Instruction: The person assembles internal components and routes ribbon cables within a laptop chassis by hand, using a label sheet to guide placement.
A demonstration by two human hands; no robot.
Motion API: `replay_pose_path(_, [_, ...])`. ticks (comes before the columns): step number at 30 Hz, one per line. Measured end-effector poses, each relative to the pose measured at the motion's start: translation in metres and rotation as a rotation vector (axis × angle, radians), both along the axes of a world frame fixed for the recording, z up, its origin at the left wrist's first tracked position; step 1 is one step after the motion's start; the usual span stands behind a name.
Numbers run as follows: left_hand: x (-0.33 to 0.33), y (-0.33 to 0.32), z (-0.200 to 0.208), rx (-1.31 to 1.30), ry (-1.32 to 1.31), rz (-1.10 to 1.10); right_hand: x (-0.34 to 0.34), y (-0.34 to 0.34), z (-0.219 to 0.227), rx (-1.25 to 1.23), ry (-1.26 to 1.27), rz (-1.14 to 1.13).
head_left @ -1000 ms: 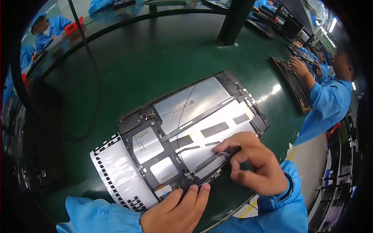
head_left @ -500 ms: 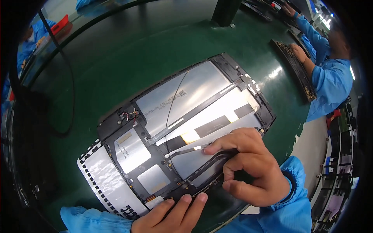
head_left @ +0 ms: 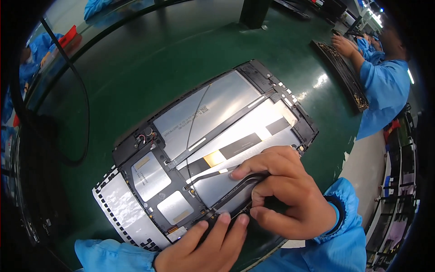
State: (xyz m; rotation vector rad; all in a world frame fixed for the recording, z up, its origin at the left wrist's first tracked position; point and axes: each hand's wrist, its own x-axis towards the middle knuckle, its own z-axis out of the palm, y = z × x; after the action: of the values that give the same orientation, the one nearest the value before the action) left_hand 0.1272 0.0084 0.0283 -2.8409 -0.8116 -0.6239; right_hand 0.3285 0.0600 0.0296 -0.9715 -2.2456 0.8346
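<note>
Head view, clock positions taken from the centre of the opened flat device. At ten o'clock, far off, a red object [head_left: 68,37] stands near a blue-sleeved person [head_left: 43,43]. Between nine and ten o'clock, a black cable [head_left: 84,106] hangs in a curve. At eight o'clock, a white sheet [head_left: 129,211] with black marks along its edges adjoins the device's end.

The opened flat device [head_left: 208,138] lies on the green bench [head_left: 158,68], its long axis running from eight to two o'clock. A large silver panel [head_left: 204,111] fills its upper half. At six o'clock, the left hand [head_left: 206,247] has its fingers extended and slightly apart, fingertips at the device's near edge; the thumb is hidden, so any grip cannot be determined. A dark ribbon strip [head_left: 222,127] crosses the middle.

At four o'clock, the right hand [head_left: 290,195] is half curled over the device. A narrow black curved piece [head_left: 240,189] runs beneath its fingers; whether it is pinched cannot be determined.

At two o'clock, well apart, lies a long dark tray [head_left: 340,75]; a co-worker [head_left: 385,86] in blue stands beside it.
</note>
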Motion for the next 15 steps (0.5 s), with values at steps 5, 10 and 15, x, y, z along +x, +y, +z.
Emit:
replay_pose_path(5, [-0.001, 0.001, -0.005, 0.023, 0.073, 0.014, 0.006, 0.000, -0.004, -0.025, 0.097, -0.024])
replay_pose_path(10, [-0.001, 0.002, -0.007, 0.038, 0.054, 0.017, 0.011, 0.001, -0.001, -0.067, 0.166, 0.005])
replay_pose_path(15, [-0.001, 0.001, -0.007, 0.034, 0.057, 0.024, 0.006, 0.000, -0.001, 0.043, 0.071, 0.035])
